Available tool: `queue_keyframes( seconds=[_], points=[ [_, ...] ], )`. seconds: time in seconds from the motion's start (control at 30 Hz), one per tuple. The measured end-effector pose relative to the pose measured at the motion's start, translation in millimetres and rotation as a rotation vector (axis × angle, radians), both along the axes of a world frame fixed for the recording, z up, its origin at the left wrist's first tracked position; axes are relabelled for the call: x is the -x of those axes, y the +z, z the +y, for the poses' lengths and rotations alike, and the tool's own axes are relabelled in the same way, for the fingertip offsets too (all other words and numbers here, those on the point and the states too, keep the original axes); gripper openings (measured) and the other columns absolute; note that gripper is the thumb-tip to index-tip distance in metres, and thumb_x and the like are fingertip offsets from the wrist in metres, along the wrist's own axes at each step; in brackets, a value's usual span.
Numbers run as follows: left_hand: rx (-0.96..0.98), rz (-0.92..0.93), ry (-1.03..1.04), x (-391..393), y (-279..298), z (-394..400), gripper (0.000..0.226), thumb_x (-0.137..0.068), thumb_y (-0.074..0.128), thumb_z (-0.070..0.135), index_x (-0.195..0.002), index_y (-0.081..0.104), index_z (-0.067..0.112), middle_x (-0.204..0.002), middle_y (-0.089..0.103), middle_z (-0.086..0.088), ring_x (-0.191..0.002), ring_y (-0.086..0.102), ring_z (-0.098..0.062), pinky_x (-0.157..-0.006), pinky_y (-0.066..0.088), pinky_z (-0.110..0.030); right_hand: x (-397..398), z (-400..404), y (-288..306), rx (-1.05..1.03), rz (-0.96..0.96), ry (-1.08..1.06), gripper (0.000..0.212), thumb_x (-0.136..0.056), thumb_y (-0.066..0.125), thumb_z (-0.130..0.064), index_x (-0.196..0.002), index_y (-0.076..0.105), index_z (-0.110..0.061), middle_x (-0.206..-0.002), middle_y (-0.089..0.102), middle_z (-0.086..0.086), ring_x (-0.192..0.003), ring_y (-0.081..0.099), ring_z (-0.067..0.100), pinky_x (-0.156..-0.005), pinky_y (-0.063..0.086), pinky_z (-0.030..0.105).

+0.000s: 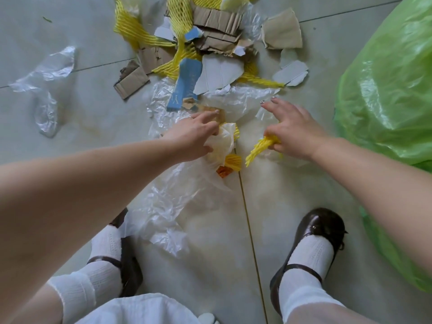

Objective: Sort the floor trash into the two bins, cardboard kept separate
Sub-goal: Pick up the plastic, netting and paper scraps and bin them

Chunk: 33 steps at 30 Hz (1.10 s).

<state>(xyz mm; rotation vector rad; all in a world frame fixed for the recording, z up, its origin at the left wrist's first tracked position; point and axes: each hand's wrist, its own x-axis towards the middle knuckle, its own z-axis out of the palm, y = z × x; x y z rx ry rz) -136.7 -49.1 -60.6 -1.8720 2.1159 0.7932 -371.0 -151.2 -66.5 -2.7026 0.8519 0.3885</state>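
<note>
My left hand (195, 134) grips a crumpled wad of white plastic and yellow foam net (223, 142) low over the floor. My right hand (288, 127) pinches a strip of yellow foam net (258, 149), its index and middle fingers stretched out toward a clear plastic sheet (236, 99). Beyond both hands lies the trash pile: brown cardboard pieces (219, 22), a blue card box (187, 84), white card scraps (218, 74) and more yellow net (131, 26). A green plastic bin bag (392, 78) fills the right side.
A large clear plastic sheet (177, 197) trails from under my left hand toward my feet. Another clear bag (50, 80) lies alone at the left. A loose cardboard piece (131, 81) sits left of the pile. My two brown shoes (311, 232) stand on pale floor tiles.
</note>
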Motion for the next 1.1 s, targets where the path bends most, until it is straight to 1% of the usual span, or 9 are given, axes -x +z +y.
queue_keyframes(
  seconds=[0.07,0.17,0.27,0.37,0.47,0.67,0.83,0.97,1.1],
  points=[
    [-0.057,-0.035,0.002,3,-5,-4,0.050,-0.081,0.070,0.025,-0.124,0.046,0.016,-0.155,0.022,-0.005,-0.134,0.039,-0.031,-0.098,0.047,-0.043,-7,-13,-2,-0.054,0.158,0.022,0.035,-0.077,0.072,-0.034,-0.109,0.065,-0.022,-0.159,0.013,0.007,-0.146,0.014,0.028,-0.110,0.026,0.042],
    [-0.067,-0.049,0.037,6,-12,-4,0.072,-0.081,0.068,0.019,-0.142,0.028,0.022,-0.149,0.030,-0.006,-0.123,0.048,-0.031,-0.088,0.052,-0.044,-17,-21,-7,-0.125,0.212,-0.015,0.056,-0.078,0.073,-0.028,-0.127,0.047,-0.018,-0.159,0.003,0.010,-0.143,0.019,0.029,-0.107,0.031,0.039],
    [-0.088,-0.013,0.145,9,-13,-7,0.075,-0.086,0.062,0.026,-0.147,0.019,0.030,-0.141,0.039,-0.006,-0.112,0.054,-0.029,-0.080,0.053,-0.040,-23,-21,-12,-0.180,0.195,-0.070,0.086,-0.078,0.073,-0.021,-0.147,0.021,-0.022,-0.155,0.011,0.011,-0.137,0.029,0.033,-0.100,0.040,0.044],
    [-0.133,0.020,0.230,10,-13,-13,0.067,-0.086,0.063,0.034,-0.144,0.029,0.033,-0.137,0.046,-0.003,-0.114,0.054,-0.028,-0.086,0.050,-0.039,-26,-24,-16,-0.190,0.212,-0.087,0.097,-0.080,0.071,-0.024,-0.151,0.004,-0.025,-0.141,0.029,0.013,-0.121,0.045,0.036,-0.087,0.045,0.042],
    [-0.146,0.023,0.303,10,-10,-17,0.057,-0.085,0.061,0.040,-0.138,0.042,0.031,-0.130,0.050,-0.002,-0.114,0.053,-0.027,-0.086,0.045,-0.034,-23,-24,-21,-0.194,0.209,-0.087,0.084,-0.084,0.066,-0.026,-0.149,0.013,-0.027,-0.134,0.042,0.011,-0.118,0.049,0.034,-0.084,0.045,0.040],
    [-0.096,0.017,0.340,5,-4,-11,0.043,-0.087,0.055,0.017,-0.129,0.054,0.027,-0.119,0.054,-0.002,-0.107,0.055,-0.025,-0.076,0.042,-0.029,-19,-7,-23,-0.128,0.186,-0.165,0.030,-0.089,0.054,-0.021,-0.117,0.051,-0.014,-0.117,0.054,0.014,-0.106,0.056,0.035,-0.075,0.044,0.036],
    [-0.032,0.035,0.397,1,15,-3,0.042,-0.085,0.056,0.016,-0.126,0.057,0.025,-0.118,0.055,-0.004,-0.107,0.054,-0.027,-0.083,0.046,-0.036,-1,23,-17,-0.191,0.246,-0.258,0.031,-0.086,0.057,-0.027,-0.112,0.056,-0.010,-0.115,0.058,0.016,-0.107,0.057,0.035,-0.080,0.047,0.037],
    [0.106,0.114,0.509,8,42,-5,0.041,-0.081,0.059,0.013,-0.122,0.061,0.021,-0.117,0.058,-0.008,-0.108,0.055,-0.031,-0.088,0.046,-0.036,7,35,21,-0.201,0.037,-0.407,0.020,-0.081,0.060,-0.028,-0.094,0.056,-0.013,-0.102,0.061,0.012,-0.096,0.058,0.034,-0.066,0.036,0.032],
    [0.265,0.200,0.593,24,94,-17,0.040,-0.082,0.060,0.013,-0.121,0.062,0.021,-0.115,0.057,-0.007,-0.104,0.055,-0.027,-0.077,0.040,-0.029,9,32,89,-0.128,-0.153,-0.478,0.018,-0.080,0.061,-0.026,-0.082,0.046,-0.017,-0.091,0.060,0.013,-0.087,0.057,0.033,-0.061,0.030,0.031]
  ],
)
